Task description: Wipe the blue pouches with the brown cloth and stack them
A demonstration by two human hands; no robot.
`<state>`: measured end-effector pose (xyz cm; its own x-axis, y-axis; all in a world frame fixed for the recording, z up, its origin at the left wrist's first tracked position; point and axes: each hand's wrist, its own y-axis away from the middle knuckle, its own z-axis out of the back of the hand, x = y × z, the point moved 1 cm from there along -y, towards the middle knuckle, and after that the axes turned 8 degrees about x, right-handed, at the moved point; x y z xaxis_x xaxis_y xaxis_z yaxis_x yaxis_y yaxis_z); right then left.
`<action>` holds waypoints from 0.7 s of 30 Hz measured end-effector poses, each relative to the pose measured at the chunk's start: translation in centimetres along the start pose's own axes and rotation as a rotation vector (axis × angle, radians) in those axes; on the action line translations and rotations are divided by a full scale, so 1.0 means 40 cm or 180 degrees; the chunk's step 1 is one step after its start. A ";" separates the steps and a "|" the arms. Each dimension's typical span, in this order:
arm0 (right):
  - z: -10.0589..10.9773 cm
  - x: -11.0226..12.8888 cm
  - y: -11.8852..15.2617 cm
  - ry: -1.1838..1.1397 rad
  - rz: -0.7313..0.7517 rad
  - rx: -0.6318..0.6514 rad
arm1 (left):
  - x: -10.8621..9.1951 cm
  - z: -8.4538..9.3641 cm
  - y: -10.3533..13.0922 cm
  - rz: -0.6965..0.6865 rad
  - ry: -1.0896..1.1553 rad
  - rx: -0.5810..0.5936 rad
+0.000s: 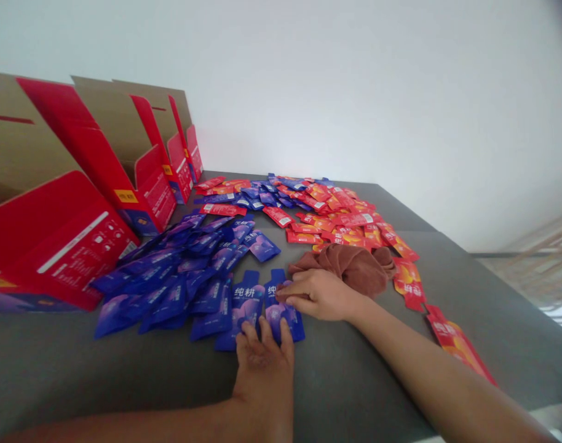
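Note:
Two blue pouches lie side by side on the grey table: a left pouch [246, 301] and a right pouch [273, 312], both face up. My left hand [265, 360] rests on their lower ends, its fingers spread and pressing flat. Pinched in my right hand [324, 295] is part of a brown cloth [343, 264], with the fingertips on the upper part of the right pouch. The bulk of the cloth is bunched just behind that hand. Left of the two pouches, a heap of blue pouches [179, 271] overlaps in layers.
Open red cartons [69, 240] stand in a row along the left side. Red-orange pouches [345, 212] are piled at the back right, mixed with blue ones toward the middle. A few red pouches [456, 338] trail along the right side. A white wall [308, 86] rises behind the table.

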<state>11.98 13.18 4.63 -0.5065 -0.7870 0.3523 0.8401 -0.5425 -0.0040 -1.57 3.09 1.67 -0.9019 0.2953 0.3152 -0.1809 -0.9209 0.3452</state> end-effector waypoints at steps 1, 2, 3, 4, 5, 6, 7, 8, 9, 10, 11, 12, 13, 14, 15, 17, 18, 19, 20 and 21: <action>0.001 -0.017 0.001 0.0005 -0.0104 -0.0070 | 0.000 0.000 0.000 0.0011 -0.0011 -0.0034; 0.002 -0.032 0.002 0.0008 -0.0179 -0.0113 | 0.001 0.000 0.001 0.0022 -0.0027 -0.0075; 0.004 -0.044 0.003 0.0010 -0.0224 -0.0130 | 0.002 0.001 0.003 0.0020 -0.0044 -0.0109; 0.004 -0.050 0.003 0.0010 -0.0247 -0.0127 | 0.002 0.002 0.005 0.0005 -0.0059 -0.0138; 0.005 -0.051 0.004 0.0014 -0.0254 -0.0105 | 0.003 0.003 0.007 -0.0009 -0.0072 -0.0165; 0.006 -0.047 0.005 0.0018 -0.0247 -0.0083 | 0.003 0.004 0.009 -0.0012 -0.0081 -0.0195; 0.007 -0.038 0.005 0.0019 -0.0216 -0.0054 | 0.004 0.006 0.011 -0.0008 -0.0084 -0.0222; 0.008 -0.026 0.005 0.0015 -0.0156 -0.0010 | 0.004 0.007 0.012 -0.0001 -0.0089 -0.0232; 0.008 -0.011 0.005 0.0005 -0.0070 0.0040 | 0.004 0.007 0.012 0.0005 -0.0094 -0.0226; 0.009 0.005 0.005 0.0000 0.0032 0.0093 | 0.004 0.007 0.012 0.0005 -0.0102 -0.0213; 0.009 0.019 0.004 0.0002 0.0133 0.0148 | 0.004 0.007 0.011 -0.0009 -0.0108 -0.0187; 0.009 0.031 0.003 0.0011 0.0217 0.0199 | 0.003 0.005 0.010 -0.0024 -0.0110 -0.0148; 0.008 0.038 0.002 0.0021 0.0273 0.0243 | 0.003 0.004 0.008 -0.0035 -0.0109 -0.0104; 0.007 0.041 0.001 0.0027 0.0300 0.0266 | 0.003 0.002 0.006 -0.0041 -0.0103 -0.0067; 0.005 0.038 0.000 0.0031 0.0298 0.0260 | 0.002 0.000 0.005 -0.0037 -0.0098 -0.0037; 0.002 0.018 -0.002 0.0044 0.0168 0.0165 | 0.002 -0.003 0.003 -0.0018 -0.0099 -0.0010; 0.001 0.004 -0.002 0.0059 0.0053 0.0090 | 0.001 -0.004 0.003 -0.0007 -0.0105 -0.0017; 0.001 -0.012 -0.002 0.0083 -0.0076 0.0013 | 0.001 -0.004 0.003 0.0002 -0.0109 -0.0030; 0.001 -0.027 -0.001 0.0109 -0.0190 -0.0049 | 0.001 -0.003 0.004 0.0010 -0.0109 -0.0043; 0.002 -0.039 -0.001 0.0133 -0.0274 -0.0088 | 0.001 -0.002 0.004 0.0018 -0.0108 -0.0059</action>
<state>12.78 14.46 4.15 -0.5849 -0.7483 0.3131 0.7876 -0.6162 -0.0015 -1.64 2.92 1.67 -0.8891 0.2983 0.3471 -0.1834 -0.9271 0.3269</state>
